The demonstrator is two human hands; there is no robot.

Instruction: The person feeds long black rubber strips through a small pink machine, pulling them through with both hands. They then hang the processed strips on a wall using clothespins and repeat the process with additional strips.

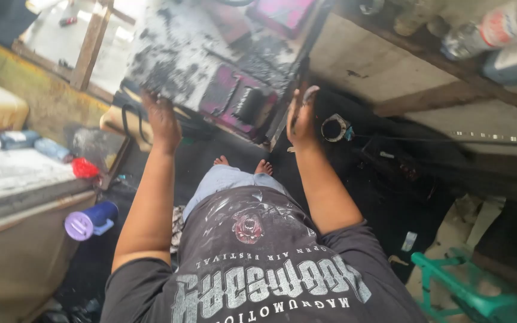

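I wear a dark grey short-sleeved T-shirt [258,269] with pale lettering and a red-centred graphic, light blue jeans [225,179], bare feet, and black smudges on my fingers [297,110].
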